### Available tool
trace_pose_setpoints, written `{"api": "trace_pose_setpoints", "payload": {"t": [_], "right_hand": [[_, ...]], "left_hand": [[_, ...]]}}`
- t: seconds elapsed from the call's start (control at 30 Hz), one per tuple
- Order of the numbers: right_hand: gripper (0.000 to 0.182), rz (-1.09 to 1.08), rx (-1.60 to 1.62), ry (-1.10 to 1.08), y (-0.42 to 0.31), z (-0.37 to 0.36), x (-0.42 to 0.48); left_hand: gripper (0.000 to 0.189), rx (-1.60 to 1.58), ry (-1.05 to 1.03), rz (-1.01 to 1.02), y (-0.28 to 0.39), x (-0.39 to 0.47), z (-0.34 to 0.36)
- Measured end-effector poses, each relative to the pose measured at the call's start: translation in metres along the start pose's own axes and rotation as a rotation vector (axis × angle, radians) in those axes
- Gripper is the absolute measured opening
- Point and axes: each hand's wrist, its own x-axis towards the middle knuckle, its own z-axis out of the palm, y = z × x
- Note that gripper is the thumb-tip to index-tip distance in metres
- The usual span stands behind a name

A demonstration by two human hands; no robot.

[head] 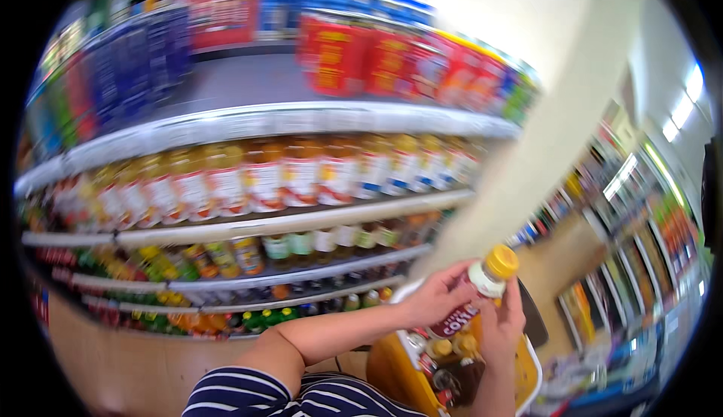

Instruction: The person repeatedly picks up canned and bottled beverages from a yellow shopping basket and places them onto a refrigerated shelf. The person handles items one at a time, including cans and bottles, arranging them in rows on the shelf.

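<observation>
Both my hands hold one dark red bottle point(460, 318) with a yellow cap point(501, 261), tilted up to the right. My left hand point(438, 301) wraps the bottle's left side below the neck. On its right side, the fingers of my right hand point(502, 309) press close under the cap. Directly beneath lies a yellow basket point(390, 369) with a white rim, in which several capped bottles point(440, 348) and other drinks lie. My right forearm partly covers the basket's contents.
Long store shelves point(294, 222) with rows of labelled bottles point(262, 182) and red packs point(339, 58) stand ahead and left. A pale pillar point(519, 151) rises beside them. Shelving with goods point(632, 270) stands across the aisle floor point(570, 253) at right.
</observation>
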Motion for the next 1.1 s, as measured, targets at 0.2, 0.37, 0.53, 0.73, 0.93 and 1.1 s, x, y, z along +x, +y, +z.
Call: {"api": "trace_pose_setpoints", "payload": {"t": [0.2, 0.37, 0.53, 0.73, 0.93, 1.1], "right_hand": [[0.073, -0.342, 0.069, -0.313, -0.038, 0.133, 0.031], [0.071, -0.728, 0.08, -0.42, -0.08, 0.243, 0.055], [0.071, -0.942, 0.274, -0.328, -0.131, 0.302, 0.097], [0.061, -1.096, 0.353, -0.07, -0.154, 0.347, 0.179], [0.06, -1.001, 0.399, -0.156, -0.154, 0.374, 0.208], [0.061, -0.862, 0.198, -0.232, -0.138, 0.383, 0.22]], "left_hand": [[0.056, 0.6, 0.284, 0.537, 0.134, -0.098, -0.028], [0.081, 1.273, 0.359, 0.841, 0.25, -0.168, -0.057], [0.082, 1.591, 0.332, 1.094, 0.347, -0.153, -0.059], [0.076, 1.698, 0.308, 0.785, 0.425, -0.119, -0.055], [0.065, 1.776, 0.505, 0.776, 0.433, -0.109, -0.074], [0.064, 1.849, 0.759, 0.502, 0.436, -0.108, -0.077]]}}
